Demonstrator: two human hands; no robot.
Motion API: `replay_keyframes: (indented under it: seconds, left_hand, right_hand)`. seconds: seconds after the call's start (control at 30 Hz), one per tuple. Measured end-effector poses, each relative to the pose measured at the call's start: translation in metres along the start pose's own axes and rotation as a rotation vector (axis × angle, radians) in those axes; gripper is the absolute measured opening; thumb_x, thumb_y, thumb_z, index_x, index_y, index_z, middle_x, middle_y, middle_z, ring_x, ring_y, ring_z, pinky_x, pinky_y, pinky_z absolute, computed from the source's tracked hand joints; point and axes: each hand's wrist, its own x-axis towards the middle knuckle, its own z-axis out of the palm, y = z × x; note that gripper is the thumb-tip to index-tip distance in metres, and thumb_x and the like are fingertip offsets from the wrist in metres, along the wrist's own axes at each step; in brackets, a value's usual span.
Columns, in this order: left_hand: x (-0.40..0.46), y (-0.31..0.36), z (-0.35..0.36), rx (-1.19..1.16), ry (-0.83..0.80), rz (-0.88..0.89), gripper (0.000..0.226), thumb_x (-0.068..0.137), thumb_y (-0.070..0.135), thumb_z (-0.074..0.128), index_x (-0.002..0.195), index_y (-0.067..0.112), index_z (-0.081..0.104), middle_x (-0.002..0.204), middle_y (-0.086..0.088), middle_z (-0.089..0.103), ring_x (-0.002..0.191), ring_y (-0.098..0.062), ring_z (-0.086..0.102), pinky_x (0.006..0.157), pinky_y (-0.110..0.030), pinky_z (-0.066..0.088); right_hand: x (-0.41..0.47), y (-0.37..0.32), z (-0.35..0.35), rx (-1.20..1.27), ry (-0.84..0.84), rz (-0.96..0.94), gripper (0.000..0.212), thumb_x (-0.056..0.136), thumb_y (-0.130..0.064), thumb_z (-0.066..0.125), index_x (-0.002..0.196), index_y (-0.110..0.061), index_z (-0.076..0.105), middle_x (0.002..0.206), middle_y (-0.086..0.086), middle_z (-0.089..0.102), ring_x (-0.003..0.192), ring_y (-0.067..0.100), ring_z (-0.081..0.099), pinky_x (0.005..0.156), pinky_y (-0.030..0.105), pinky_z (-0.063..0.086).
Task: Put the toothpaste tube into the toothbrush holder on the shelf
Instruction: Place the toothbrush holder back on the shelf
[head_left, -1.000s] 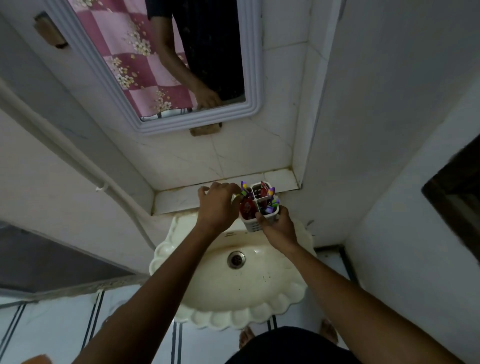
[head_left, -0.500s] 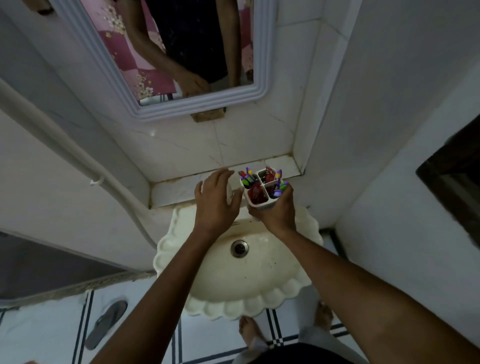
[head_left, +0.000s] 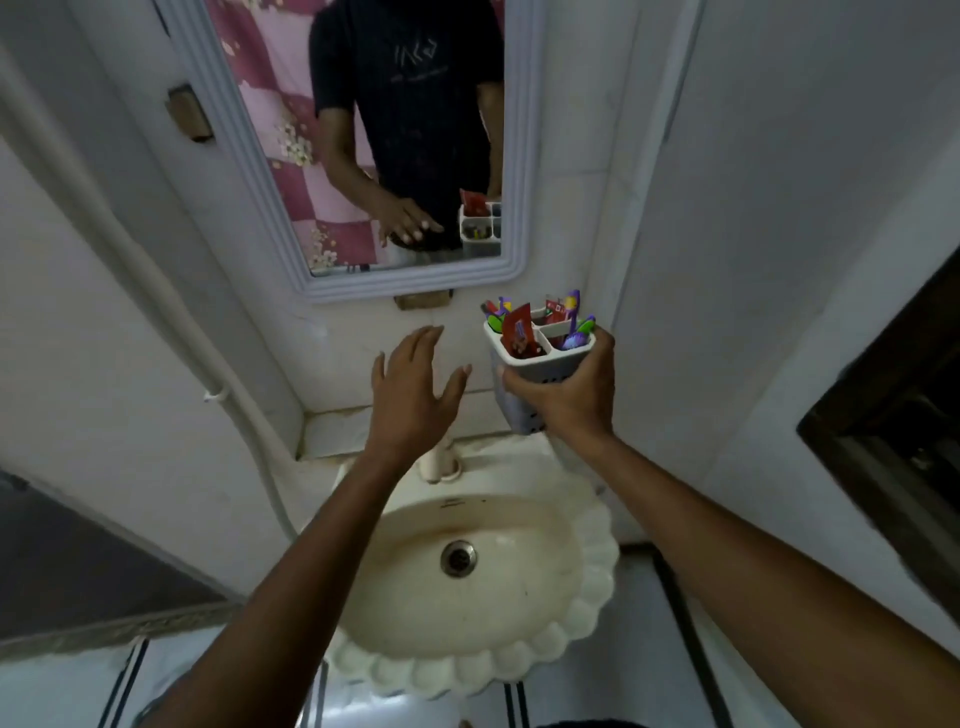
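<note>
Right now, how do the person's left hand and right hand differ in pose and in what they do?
The left hand is open with its fingers spread and holds nothing; the right hand is closed around the white toothbrush holder. The left hand hangs free above the shelf; the right hand holds the holder up, off the shelf, with the red toothpaste tube standing in it. Both are bare and reach forward over the sink.
</note>
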Motion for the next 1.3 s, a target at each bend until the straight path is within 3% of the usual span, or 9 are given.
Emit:
replay_keyframes:
  seconds: [0.3, 0.4, 0.57, 0.73, 0.9, 1.13, 1.3]
  left_hand:
    - [0.077, 0.088, -0.103, 0.082, 0.240, 0.167, 0.067, 0.103, 0.055, 0.057, 0.157, 0.019, 0.044, 0.157, -0.005, 0.052, 0.144, -0.025, 0.049, 0.123, -0.057, 0.032]
    - [0.102, 0.119, -0.133, 0.068, 0.302, 0.186, 0.065, 0.101, 0.057, 0.058, 0.154, 0.023, 0.046, 0.156, -0.003, 0.053, 0.142, -0.024, 0.051, 0.122, -0.056, 0.036]
    - [0.142, 0.169, -0.183, 0.014, 0.427, 0.268, 0.051, 0.099, 0.050, 0.064, 0.144, 0.029, 0.053, 0.146, -0.001, 0.061, 0.132, -0.023, 0.057, 0.112, -0.059, 0.045]
    - [0.185, 0.212, -0.238, 0.059, 0.533, 0.325, 0.060, 0.101, 0.051, 0.062, 0.152, 0.023, 0.048, 0.154, -0.003, 0.055, 0.142, -0.025, 0.050, 0.121, -0.058, 0.036]
    - [0.220, 0.243, -0.290, 0.132, 0.630, 0.386, 0.065, 0.103, 0.056, 0.056, 0.156, 0.020, 0.045, 0.159, -0.004, 0.050, 0.148, -0.024, 0.045, 0.127, -0.059, 0.025]
    - [0.273, 0.271, -0.337, 0.196, 0.779, 0.464, 0.062, 0.102, 0.057, 0.055, 0.152, 0.020, 0.051, 0.157, -0.002, 0.050, 0.151, -0.024, 0.041, 0.128, -0.058, 0.020]
    - [0.308, 0.259, -0.340, 0.223, 0.726, 0.408, 0.064, 0.107, 0.062, 0.040, 0.155, 0.021, 0.048, 0.159, -0.004, 0.049, 0.156, -0.024, 0.034, 0.133, -0.053, 0.008]
  right_hand:
    - [0.083, -0.144, -0.071, 0.110, 0.093, -0.329, 0.120, 0.050, -0.077, 0.096, 0.143, -0.019, 0.047, 0.135, 0.000, 0.060, 0.120, 0.019, 0.064, 0.088, 0.026, 0.061]
    - [0.108, -0.191, -0.091, 0.135, 0.127, -0.415, 0.122, 0.052, -0.076, 0.096, 0.147, -0.016, 0.047, 0.139, 0.002, 0.058, 0.126, 0.020, 0.060, 0.082, 0.010, 0.049]
    - [0.147, -0.262, -0.121, 0.160, 0.198, -0.514, 0.119, 0.056, -0.067, 0.100, 0.148, -0.012, 0.048, 0.143, 0.006, 0.057, 0.131, 0.023, 0.055, 0.079, 0.003, 0.033]
    - [0.181, -0.331, -0.146, 0.225, 0.275, -0.583, 0.119, 0.054, -0.069, 0.099, 0.146, -0.014, 0.048, 0.143, 0.004, 0.056, 0.132, 0.024, 0.052, 0.091, 0.029, 0.046]
    - [0.207, -0.393, -0.163, 0.305, 0.357, -0.635, 0.116, 0.052, -0.074, 0.096, 0.143, -0.016, 0.052, 0.136, 0.000, 0.058, 0.129, 0.023, 0.058, 0.098, 0.037, 0.055]
    - [0.227, -0.461, -0.178, 0.356, 0.450, -0.697, 0.112, 0.049, -0.080, 0.091, 0.137, -0.020, 0.055, 0.130, -0.006, 0.058, 0.124, 0.021, 0.060, 0.093, 0.034, 0.056]
    - [0.236, -0.482, -0.179, 0.378, 0.492, -0.708, 0.110, 0.049, -0.080, 0.090, 0.134, -0.021, 0.055, 0.127, -0.006, 0.057, 0.121, 0.021, 0.060, 0.094, 0.035, 0.058]
